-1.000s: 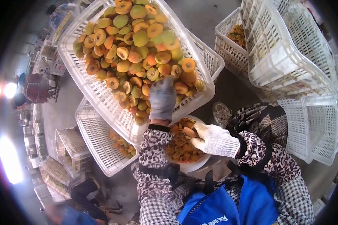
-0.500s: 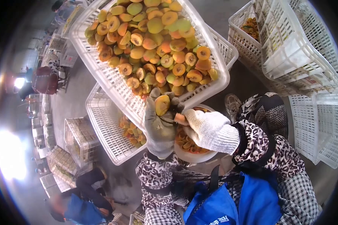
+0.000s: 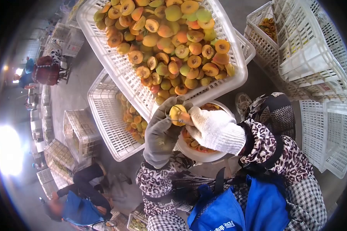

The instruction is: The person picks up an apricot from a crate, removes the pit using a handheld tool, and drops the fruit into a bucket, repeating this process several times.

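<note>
My left hand [image 3: 162, 129], in a grey, stained glove, is closed around a yellow-orange apricot [image 3: 176, 113] near the front corner of the big white crate. In a white knit glove, my right hand [image 3: 214, 130] pinches a small tan-orange piece [image 3: 185, 116] against the apricot's side; I cannot tell what this piece is. Just beyond my hands, the tilted white crate [image 3: 115, 82] holds many halved apricots [image 3: 169, 46], some with stones showing. Beneath my right hand stands a white bucket [image 3: 198, 154] with orange fruit pieces inside, partly hidden by the glove.
A lower white crate [image 3: 100, 109] with apricot halves lies at left under the big one. Stacked white crates [image 3: 312, 50] rise on the right, with more crates [image 3: 320, 134] below them. Another person [image 3: 83, 204] in a blue apron sits at lower left, near further crates [image 3: 79, 133].
Both hands now meet at the apricot, the tan-orange piece touching it, where before they were slightly apart. The apricot has shifted right and down. The view has tilted, so the crate sits higher.
</note>
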Demonstrator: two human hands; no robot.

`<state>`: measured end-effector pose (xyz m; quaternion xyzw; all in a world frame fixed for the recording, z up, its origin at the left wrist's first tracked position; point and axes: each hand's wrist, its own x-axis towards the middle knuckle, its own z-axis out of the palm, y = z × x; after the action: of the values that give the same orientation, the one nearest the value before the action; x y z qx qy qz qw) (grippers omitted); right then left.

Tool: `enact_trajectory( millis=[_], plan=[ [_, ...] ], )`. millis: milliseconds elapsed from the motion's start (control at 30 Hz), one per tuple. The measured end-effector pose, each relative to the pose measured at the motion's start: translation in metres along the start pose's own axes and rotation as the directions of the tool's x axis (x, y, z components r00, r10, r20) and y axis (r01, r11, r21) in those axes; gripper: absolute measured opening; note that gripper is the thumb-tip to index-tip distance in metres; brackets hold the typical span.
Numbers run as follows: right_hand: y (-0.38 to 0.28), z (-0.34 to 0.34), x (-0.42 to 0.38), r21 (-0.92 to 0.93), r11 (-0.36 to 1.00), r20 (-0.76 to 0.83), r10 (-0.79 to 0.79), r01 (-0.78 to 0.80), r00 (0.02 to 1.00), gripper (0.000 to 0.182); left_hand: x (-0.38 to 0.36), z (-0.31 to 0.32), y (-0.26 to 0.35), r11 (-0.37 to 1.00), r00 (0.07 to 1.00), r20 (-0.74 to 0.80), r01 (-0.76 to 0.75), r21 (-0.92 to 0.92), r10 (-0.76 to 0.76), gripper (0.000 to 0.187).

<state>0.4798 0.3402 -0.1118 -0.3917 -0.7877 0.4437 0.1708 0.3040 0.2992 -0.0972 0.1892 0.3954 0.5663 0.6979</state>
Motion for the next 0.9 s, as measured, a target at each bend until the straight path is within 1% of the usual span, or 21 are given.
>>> enact_trajectory(
  millis=[33, 67, 100, 167, 200, 233, 267, 300, 333, 367, 400, 433, 467, 533, 567, 633, 767, 800, 833, 867, 900],
  plan=[
    [-0.001, 0.002, 0.0, 0.062, 0.998, -0.004, -0.021, 0.021, 1.0, 0.029, 0.002, -0.012, -0.004, 0.986, 0.989, 0.126, -0.056, -0.156, 0.076, 0.05],
    [-0.006, 0.001, -0.005, -0.09, 0.989, -0.08, -0.123, 0.115, 0.989, 0.028, 0.0, -0.018, -0.011, 0.959, 0.988, 0.025, -0.143, -0.244, 0.154, 0.045],
    [-0.007, 0.002, -0.007, -0.088, 0.989, -0.08, -0.125, 0.117, 0.989, 0.028, -0.003, -0.018, -0.01, 0.959, 0.988, 0.024, -0.145, -0.242, 0.155, 0.045],
    [-0.009, 0.004, -0.009, 0.016, 0.984, -0.001, -0.179, 0.179, 0.984, 0.028, -0.009, -0.016, -0.007, 0.918, 0.98, -0.131, -0.188, -0.349, 0.151, 0.04],
    [-0.012, 0.008, -0.009, 0.098, 0.994, 0.106, 0.039, -0.05, 0.994, 0.029, -0.009, -0.014, -0.01, 0.91, 0.967, -0.089, -0.255, -0.326, 0.239, 0.039],
    [-0.014, 0.008, -0.009, 0.098, 0.994, 0.111, 0.039, -0.05, 0.993, 0.029, -0.009, -0.011, -0.013, 0.909, 0.966, -0.093, -0.257, -0.328, 0.24, 0.039],
    [-0.017, 0.007, -0.009, 0.084, 0.992, 0.17, 0.076, -0.092, 0.982, 0.03, -0.008, -0.008, -0.016, 0.932, 0.919, -0.157, -0.36, 0.039, 0.361, 0.037],
    [-0.019, 0.004, -0.009, 0.068, 0.989, 0.227, 0.115, -0.133, 0.967, 0.031, -0.006, 0.0, -0.018, 0.826, 0.855, -0.168, -0.394, 0.403, 0.49, 0.036],
    [-0.018, 0.0, -0.011, -0.013, 0.994, 0.149, -0.103, 0.106, 0.984, 0.031, -0.006, 0.017, -0.016, 0.78, 0.835, -0.185, -0.374, 0.503, 0.519, 0.037],
    [-0.017, 0.003, -0.01, -0.014, 0.994, 0.149, -0.102, 0.105, 0.984, 0.031, -0.007, 0.016, -0.013, 0.78, 0.835, -0.185, -0.373, 0.502, 0.518, 0.037],
    [-0.016, 0.007, -0.009, 0.057, 0.998, 0.131, -0.019, 0.012, 0.991, 0.031, -0.008, 0.014, -0.009, 0.928, 0.899, -0.235, -0.346, 0.136, 0.369, 0.032],
    [-0.015, 0.01, -0.007, 0.13, 0.988, 0.119, 0.065, -0.08, 0.991, 0.031, -0.008, 0.012, -0.006, 0.932, 0.953, -0.22, -0.261, -0.25, 0.208, 0.028],
    [-0.015, 0.011, -0.008, 0.131, 0.988, 0.12, 0.067, -0.083, 0.991, 0.031, -0.008, 0.013, -0.008, 0.933, 0.953, -0.221, -0.259, -0.25, 0.205, 0.028],
    [-0.017, 0.009, -0.008, 0.14, 0.985, 0.149, 0.081, -0.102, 0.985, 0.03, -0.007, 0.018, -0.016, 0.916, 0.888, -0.233, -0.363, 0.171, 0.396, 0.035],
    [-0.019, 0.008, -0.009, 0.141, 0.984, 0.15, 0.084, -0.105, 0.985, 0.03, -0.006, 0.02, -0.016, 0.917, 0.889, -0.234, -0.361, 0.171, 0.393, 0.035],
    [-0.023, 0.006, -0.008, 0.092, 0.991, 0.151, 0.08, -0.095, 0.985, 0.027, -0.003, 0.025, -0.015, 0.926, 0.841, -0.39, -0.321, 0.198, 0.374, 0.04],
    [-0.028, -0.001, -0.005, 0.003, 0.991, 0.248, 0.128, -0.133, 0.96, 0.028, -0.006, 0.007, -0.02, 0.93, 0.849, -0.383, -0.311, 0.193, 0.364, 0.042],
    [-0.026, -0.002, -0.005, -0.022, 0.994, 0.25, 0.105, -0.103, 0.962, 0.028, -0.008, 0.005, -0.021, 0.72, 0.806, -0.193, -0.357, 0.595, 0.559, 0.044],
    [-0.024, -0.001, -0.006, -0.047, 0.996, 0.253, 0.083, -0.074, 0.964, 0.029, -0.009, 0.004, -0.021, 0.351, 0.761, 0.066, -0.373, 0.859, 0.646, 0.05],
    [-0.021, 0.001, -0.008, -0.047, 0.996, 0.254, 0.088, -0.079, 0.963, 0.029, -0.009, 0.005, -0.021, 0.354, 0.764, 0.065, -0.371, 0.858, 0.642, 0.05],
    [-0.016, 0.005, -0.01, 0.046, 0.994, 0.267, 0.088, -0.104, 0.96, 0.024, -0.008, 0.007, -0.02, 0.635, 0.824, -0.125, -0.32, 0.703, 0.553, 0.055]
  ],
)
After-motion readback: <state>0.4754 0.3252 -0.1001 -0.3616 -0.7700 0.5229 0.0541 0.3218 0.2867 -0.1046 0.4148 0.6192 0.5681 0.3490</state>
